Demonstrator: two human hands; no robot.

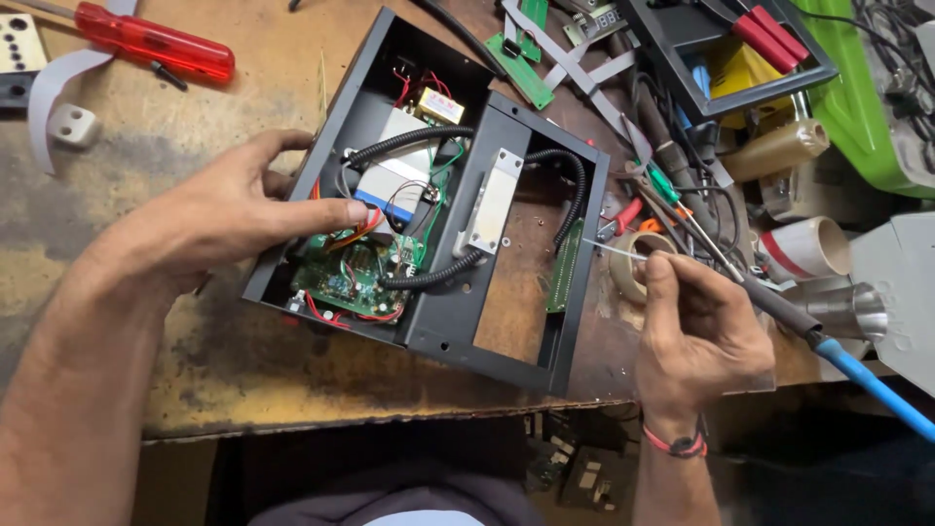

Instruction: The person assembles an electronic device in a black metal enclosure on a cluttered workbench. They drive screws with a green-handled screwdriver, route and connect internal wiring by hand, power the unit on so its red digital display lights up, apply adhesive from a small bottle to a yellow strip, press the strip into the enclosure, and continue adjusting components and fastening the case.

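An opened black metal case lies on the worn workbench, showing a green circuit board, a white-and-blue block, coiled black cables and a silver bar. My left hand rests on the case's left edge, with the thumb pressing on red and orange wires just above the board. My right hand is beside the case's right side. It holds a soldering iron with a dark grip and blue cord, and pinches a thin wire that points at a narrow green board.
A red-handled screwdriver lies at the far left. Tape rolls, loose boards, ribbon cables and tools crowd the right side, along with a black tray and a green bin. The bench's front edge runs just below the case.
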